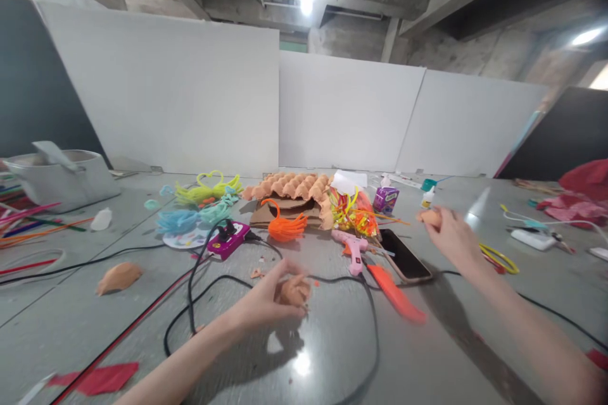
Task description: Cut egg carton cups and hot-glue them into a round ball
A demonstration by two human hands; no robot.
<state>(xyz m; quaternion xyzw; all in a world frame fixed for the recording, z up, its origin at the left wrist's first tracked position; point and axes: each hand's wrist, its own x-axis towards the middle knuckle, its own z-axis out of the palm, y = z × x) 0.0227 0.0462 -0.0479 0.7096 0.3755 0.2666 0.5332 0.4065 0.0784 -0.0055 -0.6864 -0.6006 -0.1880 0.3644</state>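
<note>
Low over the near middle of the table, my left hand [259,304] is closed around a crumpled tan egg carton piece [295,291]. Out to the right, past the phone, my right hand [456,243] pinches a smaller tan piece [430,218], apparently also egg carton; motion blurs its outline. Just behind that hand stands a small white glue bottle [428,197]. A pink glue gun [352,249] and an orange cutter knife [396,294] lie between my hands. Another tan carton piece [120,278] rests alone on the left.
At the back, an egg tray [294,185] sits over cardboard, with an orange pipe cleaner bundle [287,226] in front. A purple power strip [228,241] trails black cables across the table. A phone [405,256] lies right of centre; a white basket [64,180] stands far left.
</note>
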